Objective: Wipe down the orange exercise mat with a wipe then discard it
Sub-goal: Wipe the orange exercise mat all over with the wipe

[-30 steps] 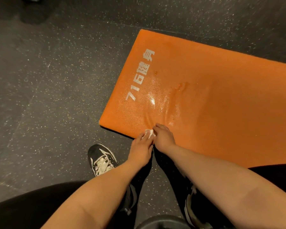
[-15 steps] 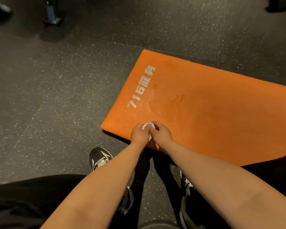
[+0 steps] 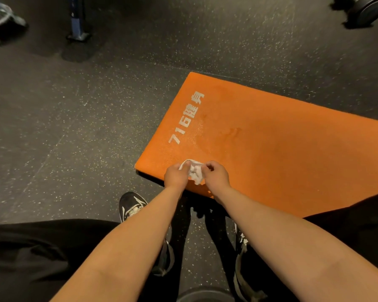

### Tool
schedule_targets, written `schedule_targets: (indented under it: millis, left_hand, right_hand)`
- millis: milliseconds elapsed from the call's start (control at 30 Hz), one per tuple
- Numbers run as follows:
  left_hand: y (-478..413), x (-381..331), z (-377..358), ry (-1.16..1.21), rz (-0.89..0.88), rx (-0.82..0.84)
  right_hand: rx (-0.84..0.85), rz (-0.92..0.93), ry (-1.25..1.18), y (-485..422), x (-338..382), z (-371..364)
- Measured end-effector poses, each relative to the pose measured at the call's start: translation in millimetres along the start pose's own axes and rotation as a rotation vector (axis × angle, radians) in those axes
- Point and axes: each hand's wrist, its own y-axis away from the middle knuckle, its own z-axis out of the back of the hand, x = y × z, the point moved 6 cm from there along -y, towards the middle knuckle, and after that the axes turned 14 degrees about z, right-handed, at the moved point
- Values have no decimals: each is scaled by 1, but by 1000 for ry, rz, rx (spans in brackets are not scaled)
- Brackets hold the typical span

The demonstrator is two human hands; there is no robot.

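Over the near corner of the orange exercise mat [image 3: 282,153] we hold the white wipe [image 3: 195,172] between both hands; our left hand [image 3: 175,176] pinches its left edge with curled fingers, and our right hand [image 3: 216,176] pinches its right edge the same way, so the crumpled cloth is stretched and bunched between them. The wipe hangs just above the mat's near edge; whether its lowest fold touches the mat we cannot tell. The mat lies flat on the dark speckled floor [image 3: 74,138], running away to the right out of view; white lettering [image 3: 186,118] reading "716" and two characters runs along its short end, and a faint sheen shows on the surface beside that lettering. Below our forearms we see a black shoe with white laces [image 3: 132,207] planted on the floor just short of the mat; our dark trousers fill the lower corners. Farther off, a blue upright post on a foot plate [image 3: 77,22] stands at the top left, and a dark dumbbell [image 3: 364,9] lies at the top right, both well apart from the mat.
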Motion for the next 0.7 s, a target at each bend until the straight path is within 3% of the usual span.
schedule_targets:
  millis: [200, 500, 700]
  left_hand:
    - [7, -7, 7, -246, -263, -85]
    - [7, -8, 14, -207, -131, -125]
    - [22, -13, 7, -332, -324, -112]
  right_hand:
    - [-118, -93, 88, -4, -6, 17]
    - [-150, -138, 110, -1, -11, 22]
    - [-120, -125, 129, -5, -12, 18]
